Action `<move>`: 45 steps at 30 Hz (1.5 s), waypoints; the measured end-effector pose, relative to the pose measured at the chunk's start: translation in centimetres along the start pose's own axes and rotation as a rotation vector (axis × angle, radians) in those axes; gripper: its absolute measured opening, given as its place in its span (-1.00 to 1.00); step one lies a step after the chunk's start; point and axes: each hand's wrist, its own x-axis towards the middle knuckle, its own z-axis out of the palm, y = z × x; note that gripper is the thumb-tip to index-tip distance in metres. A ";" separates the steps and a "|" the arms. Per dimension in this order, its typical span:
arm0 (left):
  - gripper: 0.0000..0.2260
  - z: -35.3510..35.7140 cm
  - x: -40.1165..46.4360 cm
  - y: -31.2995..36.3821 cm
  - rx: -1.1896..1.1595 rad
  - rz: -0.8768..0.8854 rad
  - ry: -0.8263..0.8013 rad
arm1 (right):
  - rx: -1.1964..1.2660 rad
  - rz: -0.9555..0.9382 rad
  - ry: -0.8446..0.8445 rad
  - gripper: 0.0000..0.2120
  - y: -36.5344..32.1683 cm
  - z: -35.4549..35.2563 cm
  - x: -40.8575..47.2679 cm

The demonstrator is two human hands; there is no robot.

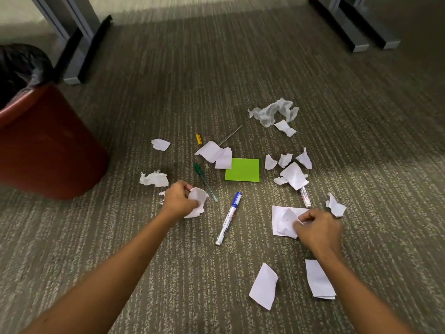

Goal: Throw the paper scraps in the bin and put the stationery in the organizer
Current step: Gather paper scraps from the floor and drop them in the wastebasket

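On the striped grey-green carpet floor point(240, 68), the left hand point(179, 200) has its grip curled round a crumpled white paper scrap point(198, 201), just beside a green-capped clear pen point(204, 182). The right hand point(317, 231) pinches a creased white paper sheet point(281, 220) lying on the floor. Between the hands lies a blue-capped white marker point(228, 218). A square lime-green sticky pad point(242, 170) sits farther off among more white scraps. A dark red plastic bin point(48, 145) with a black liner stands at the left.

Striped carpet floor point(265, 68) bears paper scraps point(154, 178), pens point(204, 182), markers point(228, 219), a green notepad point(242, 170) and a red bin point(48, 145).
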 end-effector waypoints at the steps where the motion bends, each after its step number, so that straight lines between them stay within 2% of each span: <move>1: -0.64 -0.2 -0.1 -0.2 -0.071 -0.043 -0.025 | 0.002 -0.017 0.016 -0.93 0.0 0.0 0.0; 2: -0.60 -0.3 -0.1 -0.4 -0.140 -0.080 -0.051 | 0.002 -0.036 0.028 -0.92 0.0 0.1 0.0; 4: -0.64 -0.4 -0.3 -0.9 -0.224 -0.110 -0.086 | 0.004 -0.043 0.038 -0.91 0.0 0.2 -0.1; 7: -0.76 0.3 -0.8 -0.9 -0.228 -0.093 -0.093 | 0.002 -0.022 0.059 -0.91 -0.2 0.4 -0.2; 9: -0.75 0.7 -1.0 -0.1 -0.188 -0.082 -0.088 | 0.011 -0.004 0.056 -0.92 -0.5 0.4 -0.1; 12: -0.71 1.1 -1.4 1.6 -0.169 -0.014 -0.108 | 0.041 0.080 -0.021 -0.87 -0.7 0.4 0.5; 16: -0.72 2.0 -2.4 3.3 -0.262 0.057 -0.168 | 0.127 0.164 -0.120 -0.84 -0.6 -0.3 1.0; 19: -0.70 3.1 -3.5 3.8 -0.350 0.085 -0.207 | 0.428 0.257 -0.212 -0.80 -0.9 -1.9 0.8; 24: -0.69 4.3 -4.4 3.7 -0.546 0.036 -0.265 | 1.274 0.459 -0.475 -0.56 -4.1 -4.1 -0.5; 26: -0.73 4.6 -4.7 3.8 -0.608 0.028 -0.289 | 1.396 0.435 -0.591 -0.50 -6.1 -3.6 -1.4; 29: -0.81 5.2 -5.5 4.1 -0.724 0.045 -0.336 | 1.257 0.377 -0.631 -0.49 -9.0 -1.3 -2.8; 34: -0.72 4.4 -6.1 3.8 -0.847 0.060 -0.441 | 1.052 0.364 -0.464 -0.61 -10.4 1.4 -3.0; 36: -0.68 3.5 -6.0 3.4 -0.868 0.035 -0.494 | 1.007 0.351 -0.438 -0.63 -10.3 1.8 -2.8; 41: -0.62 2.0 -5.6 2.9 -1.102 -0.015 -0.626 | 0.879 0.254 -0.372 -0.67 -10.3 2.6 -2.9; 43: -0.58 2.0 -5.5 3.2 -1.097 -0.052 -0.568 | 0.844 0.221 -0.391 -0.68 -10.5 2.9 -2.9; 45: -0.67 2.3 -5.2 3.3 -1.074 -0.113 -0.434 | 0.846 0.179 -0.429 -0.67 -10.5 2.9 -2.8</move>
